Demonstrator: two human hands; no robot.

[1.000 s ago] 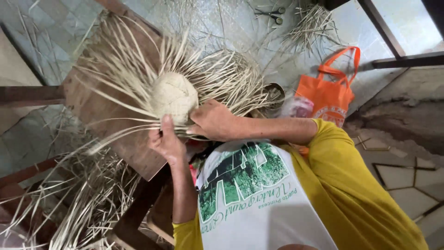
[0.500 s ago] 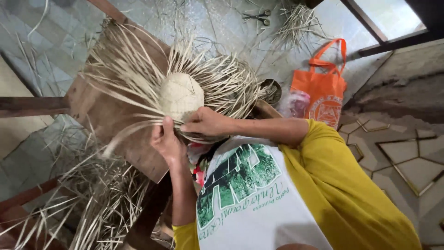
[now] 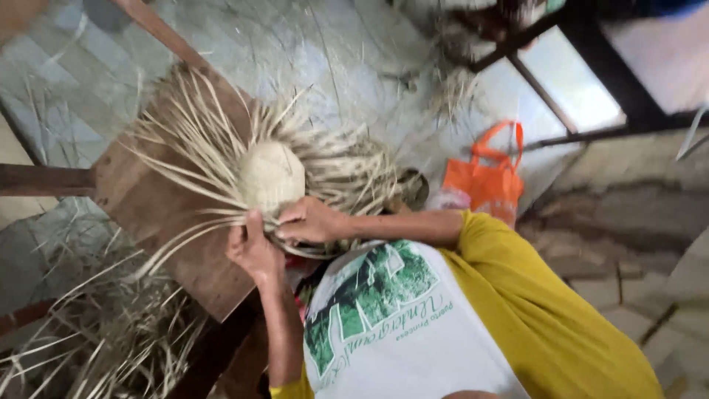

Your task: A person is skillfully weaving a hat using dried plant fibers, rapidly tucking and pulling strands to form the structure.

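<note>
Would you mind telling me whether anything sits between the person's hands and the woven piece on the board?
Nothing visible does. Both the left hand and right hand already rest on the straw strands at the near edge of the woven piece on the board.

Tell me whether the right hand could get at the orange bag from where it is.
Probably yes: the orange bag stands on the floor just beyond that forearm, with nothing between, though the right hand is at the straw weaving.
</note>
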